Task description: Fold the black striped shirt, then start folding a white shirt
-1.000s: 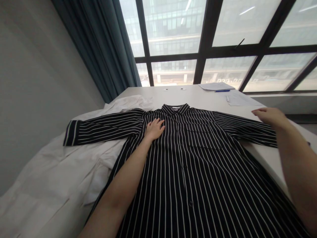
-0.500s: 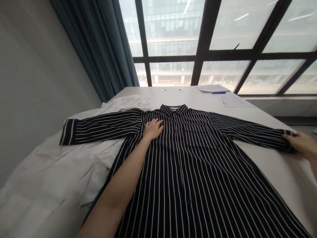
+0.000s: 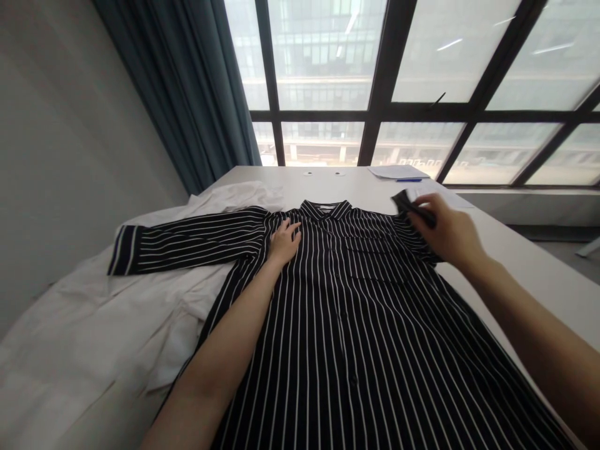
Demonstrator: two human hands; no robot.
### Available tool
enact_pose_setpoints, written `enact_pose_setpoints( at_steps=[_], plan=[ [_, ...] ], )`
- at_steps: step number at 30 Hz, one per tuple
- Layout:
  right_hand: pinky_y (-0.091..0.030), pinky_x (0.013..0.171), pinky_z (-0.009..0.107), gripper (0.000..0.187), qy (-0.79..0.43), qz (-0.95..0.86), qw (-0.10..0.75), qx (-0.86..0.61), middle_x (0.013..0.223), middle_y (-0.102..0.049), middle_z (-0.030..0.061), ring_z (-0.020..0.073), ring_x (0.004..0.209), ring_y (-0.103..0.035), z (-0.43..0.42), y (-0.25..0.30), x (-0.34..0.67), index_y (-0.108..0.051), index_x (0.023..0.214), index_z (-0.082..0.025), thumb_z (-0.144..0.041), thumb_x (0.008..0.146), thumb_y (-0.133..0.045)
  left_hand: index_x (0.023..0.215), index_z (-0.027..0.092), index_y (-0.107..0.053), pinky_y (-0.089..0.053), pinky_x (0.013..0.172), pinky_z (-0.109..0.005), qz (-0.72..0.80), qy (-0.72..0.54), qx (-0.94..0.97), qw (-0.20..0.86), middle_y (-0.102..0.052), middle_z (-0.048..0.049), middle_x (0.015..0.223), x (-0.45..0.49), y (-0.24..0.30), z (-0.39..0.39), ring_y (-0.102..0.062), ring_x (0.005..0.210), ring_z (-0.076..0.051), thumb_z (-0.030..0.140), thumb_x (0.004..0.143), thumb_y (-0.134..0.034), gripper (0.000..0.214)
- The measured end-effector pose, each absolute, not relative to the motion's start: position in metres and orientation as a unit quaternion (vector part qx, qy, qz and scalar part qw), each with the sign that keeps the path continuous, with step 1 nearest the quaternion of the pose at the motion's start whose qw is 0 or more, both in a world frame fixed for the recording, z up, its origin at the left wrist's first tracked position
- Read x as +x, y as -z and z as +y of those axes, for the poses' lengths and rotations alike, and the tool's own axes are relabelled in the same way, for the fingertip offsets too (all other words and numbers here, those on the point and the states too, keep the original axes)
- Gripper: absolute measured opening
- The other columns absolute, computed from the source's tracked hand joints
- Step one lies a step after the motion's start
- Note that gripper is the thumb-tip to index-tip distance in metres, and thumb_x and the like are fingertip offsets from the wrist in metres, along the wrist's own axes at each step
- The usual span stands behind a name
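Note:
A black shirt with white stripes (image 3: 319, 312) lies front side up, its collar at the far end. Its left-hand sleeve (image 3: 197, 240) stretches straight out to the side. My left hand (image 3: 284, 242) rests flat on the upper chest below the collar, fingers spread. My right hand (image 3: 443, 228) grips the cuff (image 3: 407, 203) of the other sleeve, lifted above the shirt's right shoulder. That sleeve is bunched beneath the hand and partly hidden by it.
White crumpled cloth (image 3: 107, 325) lies under and beside the shirt on the left. Papers (image 3: 398, 172) and a blue pen (image 3: 409, 180) are at the back of the white table (image 3: 272, 175). A dark blue curtain (image 3: 187, 94) hangs by the window.
My right hand has carried the cuff from the far right in toward the shirt's shoulder, raising it off the table. My left hand stays on the chest.

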State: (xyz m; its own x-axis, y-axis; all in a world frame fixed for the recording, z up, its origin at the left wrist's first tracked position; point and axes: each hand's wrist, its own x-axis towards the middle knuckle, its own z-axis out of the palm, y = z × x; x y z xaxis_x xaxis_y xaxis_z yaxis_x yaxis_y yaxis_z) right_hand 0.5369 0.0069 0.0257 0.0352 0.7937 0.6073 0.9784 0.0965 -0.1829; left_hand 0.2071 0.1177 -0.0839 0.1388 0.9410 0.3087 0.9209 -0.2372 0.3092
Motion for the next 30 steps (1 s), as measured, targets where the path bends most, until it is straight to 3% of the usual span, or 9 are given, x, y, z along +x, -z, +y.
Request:
enact_pose_setpoints(
  at_steps=[3,6,12,17,20,22,26,30],
  plan=[
    [-0.046,0.06,0.029,0.03,-0.002,-0.8,0.238,-0.551,0.088,-0.075,0.0014,0.0191,0.066,-0.068,-0.003,-0.018,0.487,-0.061,0.114,-0.027,-0.046,0.094,-0.046,0.134,0.023,-0.054,-0.034,0.113,-0.039,0.603,-0.254,0.756,0.019,-0.04,-0.0079,0.152,0.207,0.082,0.116,-0.039,0.14,-0.02,0.027,0.098,-0.04,0.04],
    [-0.047,0.06,0.028,0.029,-0.054,-0.795,0.243,-0.552,0.08,-0.074,-0.0011,0.0172,0.061,-0.066,-0.001,0.003,0.474,-0.064,0.108,-0.027,-0.043,0.096,-0.043,0.132,0.022,-0.057,-0.032,0.114,-0.042,0.565,-0.268,0.78,0.025,-0.044,-0.008,0.15,0.211,0.077,0.113,-0.039,0.139,-0.022,0.027,0.098,-0.039,0.038],
    [-0.048,0.087,0.042,0.025,0.049,-0.773,0.272,-0.572,0.103,-0.073,0.0084,0.0257,0.096,-0.067,0.026,0.071,0.506,-0.067,0.104,-0.021,-0.028,0.094,-0.045,0.109,0.023,-0.069,-0.042,0.103,-0.034,0.471,-0.218,0.853,0.052,-0.066,-0.0026,0.122,0.237,0.055,0.099,-0.058,0.116,-0.019,0.032,0.099,-0.041,0.031],
    [-0.047,0.093,0.047,0.029,0.036,-0.773,0.258,-0.578,0.121,-0.067,0.0118,0.0273,0.114,-0.06,0.036,0.098,0.519,-0.064,0.115,-0.02,-0.027,0.092,-0.047,0.092,0.017,-0.069,-0.047,0.093,-0.042,0.464,-0.155,0.871,0.04,-0.068,-0.0094,0.102,0.269,0.042,0.071,-0.061,0.102,-0.026,0.045,0.097,-0.043,0.039],
    [-0.045,0.096,0.046,0.031,0.053,-0.782,0.248,-0.569,0.123,-0.067,0.0114,0.0267,0.116,-0.06,0.034,0.095,0.518,-0.063,0.117,-0.019,-0.026,0.092,-0.047,0.092,0.015,-0.067,-0.048,0.092,-0.046,0.488,-0.075,0.869,0.026,-0.065,-0.0137,0.105,0.278,0.042,0.058,-0.058,0.105,-0.031,0.048,0.093,-0.049,0.038],
    [-0.043,0.098,0.045,0.03,0.09,-0.789,0.241,-0.557,0.121,-0.068,0.0107,0.0264,0.116,-0.06,0.03,0.089,0.515,-0.065,0.116,-0.019,-0.025,0.092,-0.047,0.093,0.015,-0.066,-0.048,0.091,-0.047,0.493,-0.045,0.869,0.025,-0.064,-0.015,0.107,0.28,0.042,0.055,-0.057,0.107,-0.032,0.04,0.092,-0.052,0.029],
    [-0.042,0.096,0.043,0.029,0.134,-0.811,0.218,-0.526,0.109,-0.073,0.0104,0.0249,0.102,-0.066,0.02,0.077,0.505,-0.069,0.111,-0.02,-0.025,0.094,-0.046,0.099,0.014,-0.065,-0.048,0.091,-0.047,0.493,-0.039,0.869,0.012,-0.063,-0.016,0.108,0.28,0.037,0.05,-0.057,0.109,-0.031,0.021,0.093,-0.044,0.022],
    [-0.046,0.092,0.041,0.028,0.094,-0.832,0.205,-0.507,0.106,-0.074,0.0089,0.0245,0.097,-0.068,0.015,0.076,0.498,-0.07,0.108,-0.021,-0.025,0.093,-0.047,0.099,0.016,-0.062,-0.047,0.091,-0.047,0.478,-0.038,0.877,0.008,-0.062,-0.0156,0.11,0.289,0.027,0.033,-0.055,0.11,-0.032,0.027,0.091,-0.051,0.018]
  ],
)
